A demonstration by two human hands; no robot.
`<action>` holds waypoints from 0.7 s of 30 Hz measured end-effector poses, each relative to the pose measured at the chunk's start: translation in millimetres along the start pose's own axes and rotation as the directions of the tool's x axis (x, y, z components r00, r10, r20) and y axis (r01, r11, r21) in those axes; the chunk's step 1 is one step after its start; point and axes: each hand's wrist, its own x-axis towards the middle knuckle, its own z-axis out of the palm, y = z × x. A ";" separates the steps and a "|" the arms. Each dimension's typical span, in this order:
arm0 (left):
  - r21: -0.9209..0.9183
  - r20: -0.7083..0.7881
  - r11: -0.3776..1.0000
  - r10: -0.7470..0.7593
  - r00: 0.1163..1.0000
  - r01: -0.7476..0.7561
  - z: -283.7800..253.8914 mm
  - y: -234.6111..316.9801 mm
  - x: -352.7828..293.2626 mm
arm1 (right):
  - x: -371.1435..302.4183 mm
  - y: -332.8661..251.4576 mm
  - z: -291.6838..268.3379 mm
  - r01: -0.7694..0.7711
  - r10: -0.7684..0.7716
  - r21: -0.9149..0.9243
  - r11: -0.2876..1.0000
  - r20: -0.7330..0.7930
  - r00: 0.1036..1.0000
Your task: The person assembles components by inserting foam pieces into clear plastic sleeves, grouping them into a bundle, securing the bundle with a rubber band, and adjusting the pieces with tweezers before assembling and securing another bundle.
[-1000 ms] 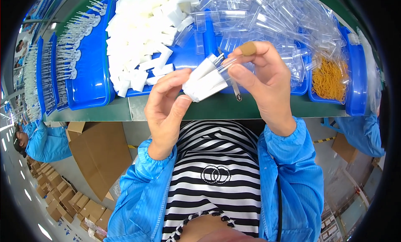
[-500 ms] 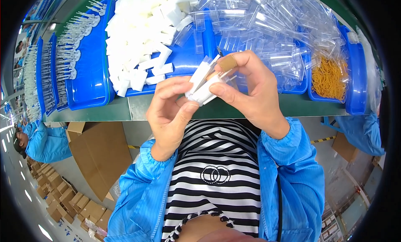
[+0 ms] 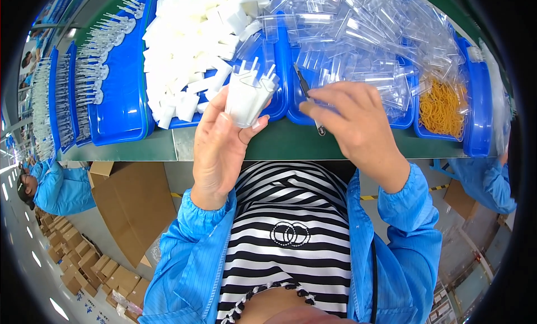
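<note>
In my left hand [image 3: 215,142] I hold upright a bundle of white foam pieces [image 3: 244,102] inside clear plastic sleeves, with thin white rods sticking out of the top. My thumb and fingers close round its lower part. To the right, my right hand [image 3: 358,117] has bent fingers, somewhat apart, with nothing visible between them. Its fingertips are over a slim dark pen-like tool [image 3: 304,82] lying at the tray edge; whether they touch it I cannot tell. A brownish cover shows on one fingertip.
Ahead stands a blue tray of white foam blocks [image 3: 187,55], with clear plastic sleeves [image 3: 358,38] to its right. Yellow rubber bands [image 3: 442,107] sit far right. Blue trays at left hold rows of thin-stemmed parts [image 3: 92,72]. A green table edge [image 3: 224,150] runs before me.
My right hand has let go of the bundle and moved right, over the pen-like tool. My left hand now holds the bundle alone, turned more upright and shifted a little left.
</note>
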 end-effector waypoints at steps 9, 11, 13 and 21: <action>0.115 -0.029 0.993 0.013 0.999 -0.010 1.9 -2.7 1.9 | -8.9 2.5 6.1 0.094 -0.100 0.071 0.993 0.078 0.992; 0.128 -0.039 0.992 0.003 0.999 0.002 3.0 -3.0 1.9 | -5.7 8.1 9.7 0.116 -0.113 0.134 0.984 -0.026 0.993; 0.149 -0.040 0.989 0.014 0.999 -0.008 1.2 -6.1 1.7 | 0.4 14.5 11.8 0.140 -0.116 0.194 0.971 -0.130 0.985; 0.289 0.010 0.956 0.042 0.999 -0.043 -0.1 -8.7 -4.9 | 27.7 6.0 24.5 -0.106 0.248 0.438 0.893 -0.281 0.927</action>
